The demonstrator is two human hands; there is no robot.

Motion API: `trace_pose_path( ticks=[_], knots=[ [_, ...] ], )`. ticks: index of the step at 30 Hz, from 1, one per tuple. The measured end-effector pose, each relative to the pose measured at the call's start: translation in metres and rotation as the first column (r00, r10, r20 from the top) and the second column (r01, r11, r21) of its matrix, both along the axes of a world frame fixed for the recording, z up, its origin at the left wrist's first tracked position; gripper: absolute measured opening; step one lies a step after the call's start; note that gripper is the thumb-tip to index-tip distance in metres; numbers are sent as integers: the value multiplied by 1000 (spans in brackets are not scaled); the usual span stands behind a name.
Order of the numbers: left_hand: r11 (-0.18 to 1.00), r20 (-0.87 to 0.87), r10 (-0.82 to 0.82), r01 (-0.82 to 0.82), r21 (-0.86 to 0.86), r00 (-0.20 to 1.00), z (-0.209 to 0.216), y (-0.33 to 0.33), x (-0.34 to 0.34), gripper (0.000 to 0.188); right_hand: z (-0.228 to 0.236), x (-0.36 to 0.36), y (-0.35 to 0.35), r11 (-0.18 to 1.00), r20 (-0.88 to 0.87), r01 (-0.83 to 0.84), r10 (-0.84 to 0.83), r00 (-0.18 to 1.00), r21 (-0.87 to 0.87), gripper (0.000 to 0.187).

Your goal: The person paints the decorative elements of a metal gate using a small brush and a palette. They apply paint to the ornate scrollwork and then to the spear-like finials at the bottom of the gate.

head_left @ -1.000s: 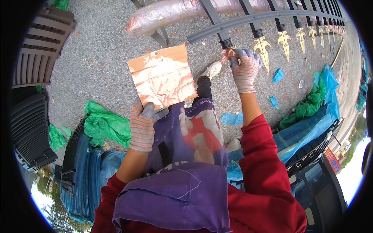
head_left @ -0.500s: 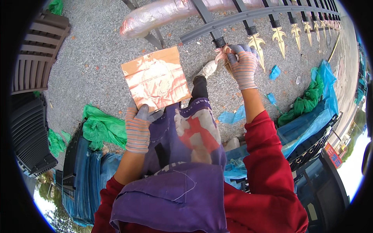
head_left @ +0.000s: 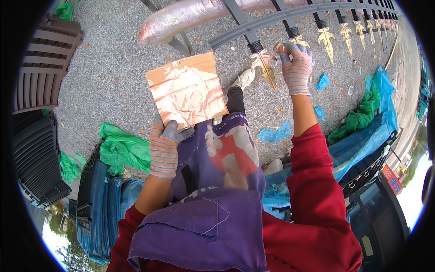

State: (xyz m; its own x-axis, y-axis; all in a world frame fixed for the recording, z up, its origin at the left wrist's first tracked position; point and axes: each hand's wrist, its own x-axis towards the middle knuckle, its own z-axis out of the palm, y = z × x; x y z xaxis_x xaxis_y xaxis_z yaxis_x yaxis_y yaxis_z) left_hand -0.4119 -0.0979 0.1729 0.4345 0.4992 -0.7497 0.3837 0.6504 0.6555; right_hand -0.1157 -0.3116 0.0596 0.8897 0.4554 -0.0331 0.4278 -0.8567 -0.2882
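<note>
My left hand (head_left: 165, 147), in a striped glove, grips the lower edge of a square cardboard sheet (head_left: 186, 93) smeared with shiny copper-coloured paint. In a striped glove as well, my right hand (head_left: 297, 68) pinches a small pinkish-brown pad (head_left: 279, 47), perhaps a sponge, at its fingertips. Just left of that hand, apart from it, is a spear-shaped finial (head_left: 266, 68) on the end of a dark fence bar; its scrolls look pinkish and its point gold. My right fingers partly cover the second finial (head_left: 300, 41). More gold finials (head_left: 326, 43) follow to the right.
A dark fence panel (head_left: 240, 34) lies raised across the far side, beside a plastic-wrapped roll (head_left: 181, 20). Brown slatted panels (head_left: 45, 63) stand at the left. Blue sheeting (head_left: 99, 208) and green netting (head_left: 124, 147) cover stacks near me. Blue scraps (head_left: 274, 132) lie on the gravelly ground.
My right hand has come off the first finial and moved right, uncovering the finial and showing the pad in its fingers. The left hand and cardboard have shifted slightly right.
</note>
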Motion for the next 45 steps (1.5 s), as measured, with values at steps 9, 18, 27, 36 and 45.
trace_pose_path(
  ticks=[9, 18, 27, 36, 45],
  knots=[
    [1000, -13, 2, -2, -7, 1000, -13, -1, -6, 22, 5, -13, -23, 1000, 110, 0, 3, 994, -25, 16],
    [1000, 26, 8, -8, -7, 1000, -13, 3, -1, 23, 9, -31, -6, 994, 78, -52, 45, 996, 95, 25],
    [999, 56, -28, 26, 40, 998, -20, 11, -14, 20, 1, -87, -46, 997, -117, 65, -69, 991, -39, 15],
    [1000, 0, -25, 25, 3, 1000, -8, 9, -5, 26, -5, -83, -17, 999, -14, 36, -37, 999, -18, 11],
    [996, 95, -58, 64, -58, 994, -23, 10, -10, 24, -3, -55, -6, 996, 28, 58, -60, 998, 72, 15]
  ],
)
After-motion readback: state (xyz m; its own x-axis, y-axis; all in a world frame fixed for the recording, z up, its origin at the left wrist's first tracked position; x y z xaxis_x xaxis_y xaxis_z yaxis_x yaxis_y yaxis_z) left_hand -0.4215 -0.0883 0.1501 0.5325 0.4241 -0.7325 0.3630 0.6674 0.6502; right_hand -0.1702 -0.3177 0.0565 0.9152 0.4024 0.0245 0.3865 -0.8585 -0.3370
